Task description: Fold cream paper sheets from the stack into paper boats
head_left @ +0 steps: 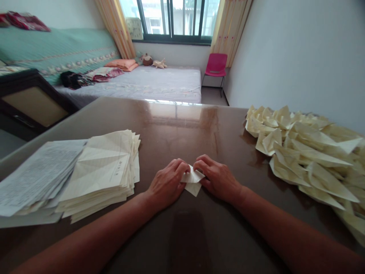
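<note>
Between my hands, at the middle of the dark glossy table (pixel 171 236), is a small folded piece of cream paper (pixel 195 187), with one pointed corner facing me. My left hand (pixel 171 180) is closed on its left side, fingers curled and thumb beneath. On the right side my right hand (pixel 218 177) pinches it in much the same way. The fingers cover both side edges of the paper, so the folds under them are hidden.
Left of my hands lies a stack of creased cream sheets (pixel 99 163), beside printed white papers (pixel 40 175). A large heap of folded paper boats (pixel 308 152) covers the table's right side. Beyond the table are a bed (pixel 168 82) and a pink chair (pixel 216 65).
</note>
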`<state>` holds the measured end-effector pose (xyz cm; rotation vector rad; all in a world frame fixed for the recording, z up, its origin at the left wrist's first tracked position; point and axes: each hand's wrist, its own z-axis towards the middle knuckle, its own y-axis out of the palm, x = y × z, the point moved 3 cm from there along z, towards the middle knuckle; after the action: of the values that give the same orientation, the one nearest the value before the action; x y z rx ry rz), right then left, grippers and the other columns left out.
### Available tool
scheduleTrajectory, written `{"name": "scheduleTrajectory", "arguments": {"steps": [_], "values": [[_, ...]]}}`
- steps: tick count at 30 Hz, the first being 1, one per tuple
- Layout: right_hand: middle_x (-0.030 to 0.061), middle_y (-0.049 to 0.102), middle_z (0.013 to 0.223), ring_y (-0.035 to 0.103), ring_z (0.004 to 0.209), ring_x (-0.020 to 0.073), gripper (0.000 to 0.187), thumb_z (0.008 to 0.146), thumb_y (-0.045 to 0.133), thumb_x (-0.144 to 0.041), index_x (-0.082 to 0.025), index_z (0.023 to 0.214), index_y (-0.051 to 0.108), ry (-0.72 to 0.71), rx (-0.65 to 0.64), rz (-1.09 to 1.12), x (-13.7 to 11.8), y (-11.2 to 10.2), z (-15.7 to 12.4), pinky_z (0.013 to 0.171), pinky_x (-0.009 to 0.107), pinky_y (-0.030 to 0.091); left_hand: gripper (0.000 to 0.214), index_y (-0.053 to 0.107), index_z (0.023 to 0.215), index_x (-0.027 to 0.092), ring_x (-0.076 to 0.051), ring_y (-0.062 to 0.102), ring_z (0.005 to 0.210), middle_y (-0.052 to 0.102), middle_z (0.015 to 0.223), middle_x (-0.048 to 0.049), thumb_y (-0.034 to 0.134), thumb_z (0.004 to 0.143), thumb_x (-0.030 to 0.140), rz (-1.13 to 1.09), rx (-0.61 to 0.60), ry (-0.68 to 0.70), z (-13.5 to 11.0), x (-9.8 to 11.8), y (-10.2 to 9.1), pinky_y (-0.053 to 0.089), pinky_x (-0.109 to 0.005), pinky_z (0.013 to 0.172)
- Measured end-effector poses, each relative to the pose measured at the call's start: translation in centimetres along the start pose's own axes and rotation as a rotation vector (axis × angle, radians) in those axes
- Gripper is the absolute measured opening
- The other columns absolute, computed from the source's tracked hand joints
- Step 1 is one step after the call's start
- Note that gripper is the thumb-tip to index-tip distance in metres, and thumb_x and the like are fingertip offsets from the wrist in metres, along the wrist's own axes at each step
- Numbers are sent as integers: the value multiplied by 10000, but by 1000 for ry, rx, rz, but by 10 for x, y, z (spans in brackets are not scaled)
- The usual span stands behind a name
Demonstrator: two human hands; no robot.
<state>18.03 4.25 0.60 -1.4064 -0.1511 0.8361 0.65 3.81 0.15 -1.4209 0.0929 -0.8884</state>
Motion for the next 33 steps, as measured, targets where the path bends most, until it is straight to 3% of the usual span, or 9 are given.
{"name": "scheduleTrajectory", "arguments": {"steps": [6,14,29,33], "values": [[41,603,1077,544,993,176,276,825,519,-116,-238,1057,607,-209,-87,107,10,-10,-4,878,313,449,172,585,981,214,-168,547,959,617,1047,-38,432,906,194,178,-95,221,-9,-2,-17,475,-274,795],[30,644,1043,564,932,162,274,886,516,-208,-278,1103,668,-277,-136,57,20,-17,-6,838,314,470,252,604,1121,193,-185,554,1027,634,1099,-76,408,964,216,224,-114,391,-16,-3,-19,486,-292,856],[20,656,1089,544,964,192,363,857,528,-168,-325,1158,658,-254,-199,-103,17,-22,-8,872,353,413,277,577,1198,177,-196,499,1074,613,1135,-61,476,947,237,197,-73,476,-14,4,-12,441,-338,1001],[47,649,1172,526,1055,215,346,911,466,-205,-267,1214,622,-198,-146,-135,8,-19,-7,905,380,394,310,551,1243,213,-202,493,1072,587,1196,-56,466,948,259,241,-113,452,-15,6,-9,445,-360,988]]}}
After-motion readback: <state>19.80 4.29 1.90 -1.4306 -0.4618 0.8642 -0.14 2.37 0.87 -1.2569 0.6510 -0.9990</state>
